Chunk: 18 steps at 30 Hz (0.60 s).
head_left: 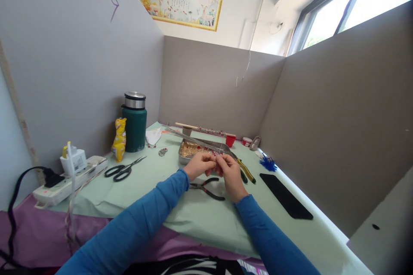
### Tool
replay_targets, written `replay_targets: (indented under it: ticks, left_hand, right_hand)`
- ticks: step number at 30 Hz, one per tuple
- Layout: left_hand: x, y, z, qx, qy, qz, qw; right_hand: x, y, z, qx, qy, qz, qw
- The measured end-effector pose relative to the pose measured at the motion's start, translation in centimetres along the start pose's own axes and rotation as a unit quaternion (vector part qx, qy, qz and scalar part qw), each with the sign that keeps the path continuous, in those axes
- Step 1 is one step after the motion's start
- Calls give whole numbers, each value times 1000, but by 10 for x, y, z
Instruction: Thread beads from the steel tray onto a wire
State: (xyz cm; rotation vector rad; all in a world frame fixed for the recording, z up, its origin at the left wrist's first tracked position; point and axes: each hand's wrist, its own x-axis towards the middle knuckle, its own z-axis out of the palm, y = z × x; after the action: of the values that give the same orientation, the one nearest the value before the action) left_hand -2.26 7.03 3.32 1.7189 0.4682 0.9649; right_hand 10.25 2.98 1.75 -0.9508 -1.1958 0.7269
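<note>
My left hand (204, 166) and my right hand (229, 172) meet fingertip to fingertip at the near edge of a metal tray (185, 160). Both are closed in a pinch around what looks like a thin wire (220, 148), a fine pale line rising from the fingertips. Anything smaller on it is hidden by my fingers. Gold and red beads (193, 148) fill the tray, and long silvery wires (185, 135) lie across it. Beneath my hands lie dark-handled pliers (209, 190), their jaws pointing left. Yellow-handled pliers (247, 171) rest against the tray's right side.
Black scissors (125, 169), a green flask (134, 126), a yellow packet (119, 139) and a power strip (69, 182) stand at left. A red cup (230, 140) is behind the tray. At right are a blue tassel-like bundle (268, 162) and a black strip (285, 196). Partitions enclose the table.
</note>
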Motion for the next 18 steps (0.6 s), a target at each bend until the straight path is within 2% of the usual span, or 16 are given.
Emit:
replay_targets:
  ticks: [7,14,18]
  left_hand:
    - [0,-3,0,52,27,30,998]
    - [0,-2,1,24,6,-2,1000]
    - [0,-3,1,24,13,4,1000]
  right_hand:
    - [1,2,1,15,-8,6,1000]
    - [1,2,-1,22,-13,-2,1000]
    - [1,1,-2,21,-12,-2,1000]
